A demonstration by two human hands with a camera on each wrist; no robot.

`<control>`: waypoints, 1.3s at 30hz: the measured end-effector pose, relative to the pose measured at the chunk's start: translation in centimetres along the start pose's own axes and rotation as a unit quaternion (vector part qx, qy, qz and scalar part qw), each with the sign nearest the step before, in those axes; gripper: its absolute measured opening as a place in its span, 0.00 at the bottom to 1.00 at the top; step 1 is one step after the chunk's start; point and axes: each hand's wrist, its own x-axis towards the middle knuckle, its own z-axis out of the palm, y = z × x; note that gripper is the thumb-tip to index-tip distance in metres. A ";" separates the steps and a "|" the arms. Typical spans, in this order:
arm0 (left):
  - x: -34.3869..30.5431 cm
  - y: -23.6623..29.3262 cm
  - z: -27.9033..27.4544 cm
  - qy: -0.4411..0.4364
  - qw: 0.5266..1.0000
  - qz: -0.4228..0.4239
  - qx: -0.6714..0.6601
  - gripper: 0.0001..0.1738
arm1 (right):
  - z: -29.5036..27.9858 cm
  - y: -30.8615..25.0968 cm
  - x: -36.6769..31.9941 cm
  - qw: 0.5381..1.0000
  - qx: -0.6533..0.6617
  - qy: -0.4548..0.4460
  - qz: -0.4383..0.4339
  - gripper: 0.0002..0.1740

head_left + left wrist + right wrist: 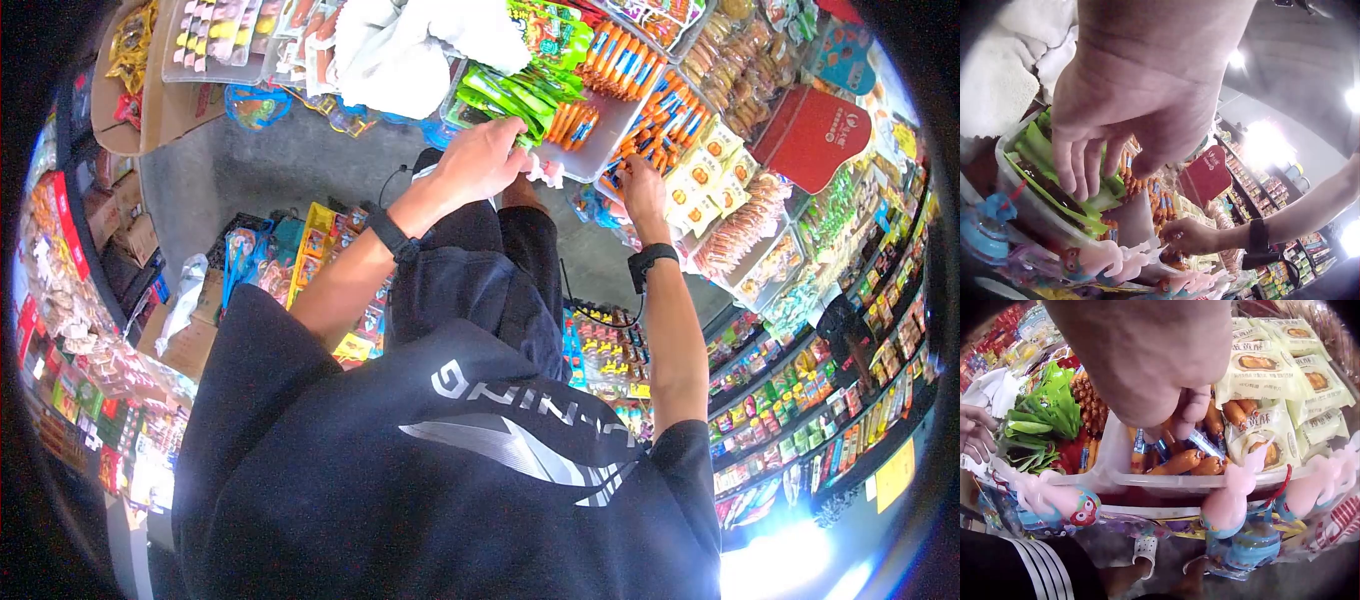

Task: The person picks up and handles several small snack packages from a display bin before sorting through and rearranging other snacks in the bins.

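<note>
My left hand (478, 160) hovers at the front edge of a bin of green packets (510, 98), holding nothing. In the left wrist view its fingers (1079, 165) hang loosely over those packets. My right hand (645, 198) reaches down into the neighbouring bin of orange wrapped sausages. In the right wrist view its fingers (1192, 412) curl down and pinch at a sausage with a blue label (1175, 440), partly hidden under the hand. More wrapped sausages (1180, 462) lie just in front of the fingertips, inside the clear plastic bin (1116, 478).
Cream-coloured pastry packets (1266, 434) lie right of the sausages. Pink balloon-like toys (1225, 503) hang along the bins' front edge. A white cloth (395, 60) is at the back left, and a red board (815, 138) stands to the right. Stocked shelves (800, 420) curve around the right side.
</note>
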 end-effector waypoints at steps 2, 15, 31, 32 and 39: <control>0.1 0.4 0.0 0.001 1.000 -0.005 0.000 0.20 | 0.4 0.3 0.1 1.000 -0.006 -0.010 0.006 0.13; -0.9 -0.2 0.0 -0.002 1.000 -0.009 -0.002 0.16 | -3.1 0.1 -0.3 0.997 0.079 0.009 -0.006 0.09; -1.9 -0.3 0.8 0.008 1.000 0.009 0.015 0.16 | -8.8 -6.6 4.7 0.978 0.198 0.068 -0.008 0.15; -2.0 -0.3 0.7 0.005 1.000 0.003 0.020 0.17 | -6.9 -6.2 5.9 0.983 0.175 0.052 -0.008 0.16; -3.9 -0.8 0.0 0.029 0.999 -0.036 0.011 0.17 | 0.0 -7.2 9.5 0.988 0.145 -0.039 0.029 0.20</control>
